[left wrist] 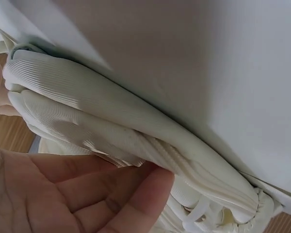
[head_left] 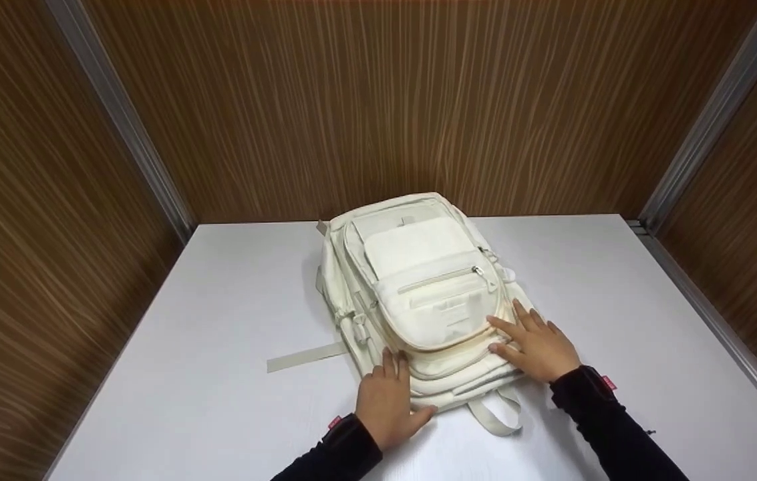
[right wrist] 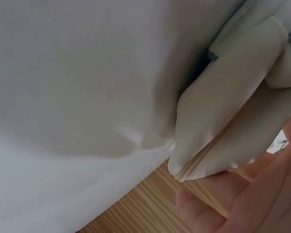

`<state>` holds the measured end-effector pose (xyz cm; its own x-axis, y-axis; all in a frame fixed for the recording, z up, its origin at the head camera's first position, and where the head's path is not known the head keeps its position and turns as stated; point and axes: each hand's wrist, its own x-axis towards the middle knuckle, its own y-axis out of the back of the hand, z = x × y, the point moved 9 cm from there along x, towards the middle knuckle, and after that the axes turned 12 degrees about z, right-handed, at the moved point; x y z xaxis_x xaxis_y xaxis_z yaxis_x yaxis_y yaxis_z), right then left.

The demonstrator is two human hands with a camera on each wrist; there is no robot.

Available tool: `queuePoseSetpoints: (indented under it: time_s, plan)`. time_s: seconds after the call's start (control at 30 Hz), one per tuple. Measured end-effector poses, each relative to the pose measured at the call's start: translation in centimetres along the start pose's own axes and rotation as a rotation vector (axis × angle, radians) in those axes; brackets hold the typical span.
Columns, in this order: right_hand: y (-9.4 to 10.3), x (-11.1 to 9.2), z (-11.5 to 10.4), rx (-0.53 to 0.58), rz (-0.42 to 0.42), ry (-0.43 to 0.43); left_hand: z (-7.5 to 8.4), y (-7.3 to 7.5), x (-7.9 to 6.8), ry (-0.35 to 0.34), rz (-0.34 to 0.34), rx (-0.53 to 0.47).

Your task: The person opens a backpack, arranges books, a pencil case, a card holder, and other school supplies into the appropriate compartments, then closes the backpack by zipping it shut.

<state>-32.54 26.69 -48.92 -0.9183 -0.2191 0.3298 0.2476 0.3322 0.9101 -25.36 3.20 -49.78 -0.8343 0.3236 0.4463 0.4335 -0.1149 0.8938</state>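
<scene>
A cream backpack (head_left: 418, 247) lies front side up on the table, its lower end toward me and its top near the back wall. My left hand (head_left: 388, 404) rests at the lower left corner, fingers extended over the edge and thumb apart by the bottom. In the left wrist view its fingertips touch the ribbed fabric side (left wrist: 111, 107). My right hand (head_left: 538, 347) lies spread on the lower right part, fingertips by the front pocket's piping. The right wrist view shows the hand (right wrist: 262, 204) against a folded fabric corner (right wrist: 223, 107). Neither hand grips anything.
A flat strap (head_left: 305, 357) stretches left from the bag across the white table (head_left: 231, 287). Another strap (head_left: 495, 417) loops out at the bottom. A zipper pull (head_left: 483, 275) sits on the front pocket. Wood-grain panels (head_left: 378, 100) enclose the table at the back and sides.
</scene>
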Motion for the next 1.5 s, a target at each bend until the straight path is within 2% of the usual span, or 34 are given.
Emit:
queuePoseSetpoints:
  time_s: [0.2,0.27,0.3,0.37,0.47,0.5,0.57,0.7,0.8,0.9,1.0,1.23,1.27,1.5]
  plan:
    - [0.5,0.6,1.2,-0.009,-0.008,-0.049,1.1,-0.4,-0.3,-0.034,-0.046,-0.090]
    - [0.8,0.4,1.1,-0.016,0.008,-0.059,0.9,0.1,-0.1,-0.053,-0.015,-0.132]
    - [0.9,0.3,0.9,-0.024,0.024,-0.059,0.6,0.5,0.0,-0.062,0.022,-0.162]
    - [1.4,0.0,0.1,-0.041,0.065,-0.055,-0.6,1.8,0.4,-0.067,0.130,-0.220]
    - [2.1,-0.4,-1.7,-0.066,0.132,-0.037,-3.8,3.7,1.0,-0.031,0.292,-0.262]
    - [2.2,-0.6,-2.5,-0.066,0.143,-0.035,-5.0,4.1,1.3,-0.006,0.324,-0.267]
    - [2.4,-1.0,-4.2,-0.060,0.150,-0.028,-7.4,4.4,2.0,0.049,0.344,-0.274]
    - [1.8,-2.1,-7.7,-0.033,0.092,-0.008,-11.0,3.8,3.9,0.115,0.309,-0.302]
    - [0.9,-2.8,-9.7,-0.024,0.046,0.014,-12.0,2.4,5.2,0.117,0.230,-0.328]
    - [0.2,-3.1,-10.7,-0.050,0.055,0.036,-12.2,0.6,5.9,0.110,0.129,-0.334]
    - [-0.2,-3.1,-10.8,-0.089,0.082,0.046,-11.9,-0.6,6.1,0.110,0.072,-0.324]
    - [-0.5,-3.0,-10.0,-0.084,0.083,0.053,-11.7,-1.7,6.0,0.117,0.078,-0.217]
    - [-0.5,-3.0,-9.9,-0.079,0.080,0.055,-11.6,-1.7,6.0,0.129,0.058,-0.213]
    - [-0.1,-2.8,-8.8,-0.021,0.053,0.044,-10.9,-1.9,5.1,0.126,0.046,-0.115]
